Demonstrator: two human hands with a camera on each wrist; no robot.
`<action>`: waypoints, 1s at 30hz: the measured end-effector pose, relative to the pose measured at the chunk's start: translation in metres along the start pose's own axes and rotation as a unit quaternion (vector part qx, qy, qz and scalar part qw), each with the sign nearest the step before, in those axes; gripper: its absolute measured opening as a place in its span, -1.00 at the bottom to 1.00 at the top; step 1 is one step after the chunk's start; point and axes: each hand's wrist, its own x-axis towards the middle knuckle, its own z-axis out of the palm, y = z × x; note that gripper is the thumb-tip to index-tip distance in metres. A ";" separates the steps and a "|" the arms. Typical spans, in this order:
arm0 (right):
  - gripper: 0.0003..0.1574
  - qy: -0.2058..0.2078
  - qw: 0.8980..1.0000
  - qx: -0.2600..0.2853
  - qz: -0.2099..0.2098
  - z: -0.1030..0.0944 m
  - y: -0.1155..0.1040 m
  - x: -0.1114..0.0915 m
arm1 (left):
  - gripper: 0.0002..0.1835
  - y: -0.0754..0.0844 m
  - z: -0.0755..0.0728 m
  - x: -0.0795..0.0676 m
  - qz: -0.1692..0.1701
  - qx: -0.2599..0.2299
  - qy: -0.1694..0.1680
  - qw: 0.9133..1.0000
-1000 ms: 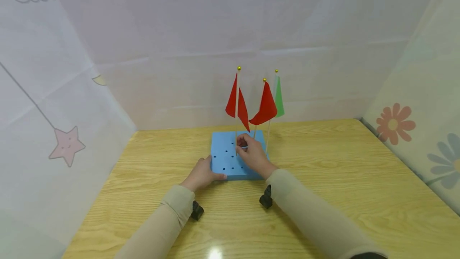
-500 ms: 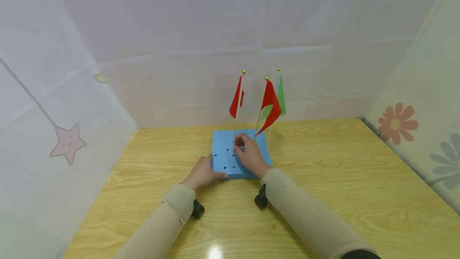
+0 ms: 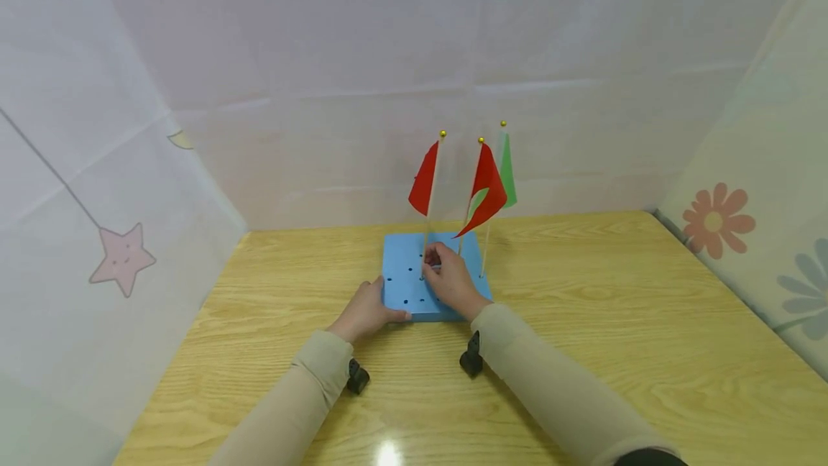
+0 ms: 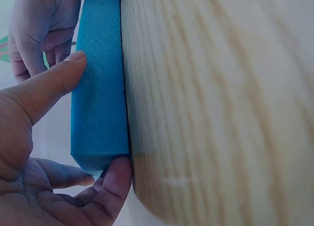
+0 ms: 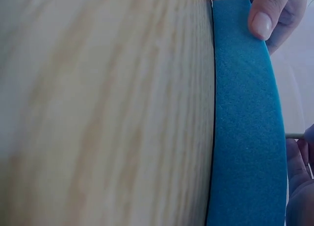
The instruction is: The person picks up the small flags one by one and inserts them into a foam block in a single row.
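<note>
A blue foam board (image 3: 397, 254) with several small holes lies flat on the table. My left hand (image 3: 365, 313) grips its front left corner, thumb on the front face and fingers along the left side; the left wrist view shows this thumb (image 4: 54, 86) against the blue foam. Between thumb and fingers, my right hand (image 3: 451, 282) pinches the thin stick of a red flag (image 3: 424, 182) low down, with the stick's lower end right at a hole. That flag stands nearly upright, tipped slightly right. In the right wrist view a short piece of the stick (image 5: 294, 136) shows beside the board.
Another red flag (image 3: 490, 196) and a green flag (image 3: 507, 175) stand in the board's right part, close behind my right hand. The wooden table (image 3: 601, 293) reaches a pale cloth backdrop (image 3: 336, 149) behind and at both sides.
My right hand has moved slightly left, bringing the flag's stick to a hole. Its gold-tipped top has swung right and dropped a little. The left hand keeps its place on the board.
</note>
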 end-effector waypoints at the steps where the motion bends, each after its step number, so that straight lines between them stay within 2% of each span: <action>1: -0.87 -0.002 1.000 0.000 0.001 0.000 0.000 0.000 | 0.11 0.000 0.000 0.000 -0.002 0.000 -0.001 1.000; 8: -0.88 -0.014 1.000 -0.012 -0.002 0.003 0.005 0.003 | 0.11 0.000 0.000 0.000 -0.002 0.001 0.000 1.000; 30: -0.89 -0.034 0.997 -0.054 0.037 0.007 0.005 0.007 | 0.11 0.000 -0.001 0.000 0.000 0.003 -0.004 1.000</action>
